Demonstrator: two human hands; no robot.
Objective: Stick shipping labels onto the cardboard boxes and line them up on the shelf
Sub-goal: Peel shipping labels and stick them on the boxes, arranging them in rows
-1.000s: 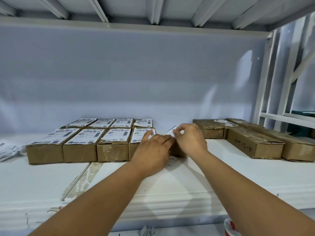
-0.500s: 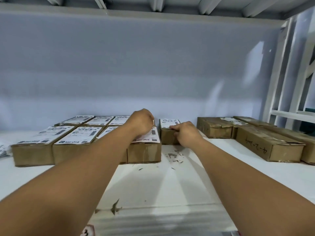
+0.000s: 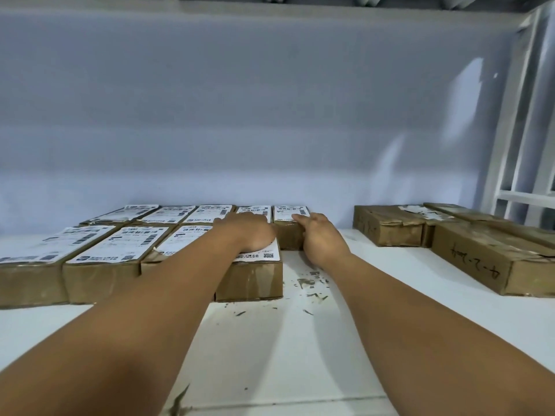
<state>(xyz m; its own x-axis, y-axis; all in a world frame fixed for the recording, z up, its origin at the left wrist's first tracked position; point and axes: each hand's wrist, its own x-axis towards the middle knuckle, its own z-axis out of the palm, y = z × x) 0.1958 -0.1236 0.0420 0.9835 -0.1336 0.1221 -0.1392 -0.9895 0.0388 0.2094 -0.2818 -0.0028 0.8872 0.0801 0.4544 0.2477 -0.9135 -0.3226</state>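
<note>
Two rows of brown cardboard boxes (image 3: 100, 276) with white shipping labels lie at the left of the white shelf (image 3: 390, 325). A fifth labelled box (image 3: 286, 240) stands at the right end of the back row. My right hand (image 3: 321, 238) lies against its right side, with a finger on the near edge of its label (image 3: 289, 212). My left hand (image 3: 250, 232) rests palm down on the labelled boxes just left of it, over the front row's right-hand box (image 3: 252, 279). Several brown boxes without fresh labels (image 3: 387, 228) lie at the right.
A long box with handwriting on its side (image 3: 480, 262) lies at the front right. Small paper scraps (image 3: 309, 283) litter the shelf under my right forearm. A pale wall closes the back, and a white upright frame (image 3: 507, 115) stands at the right.
The labelled box has gone from the shelf's middle to the right end of the back row. My right hand has shifted to its right side, and my left hand has settled on the neighbouring boxes.
</note>
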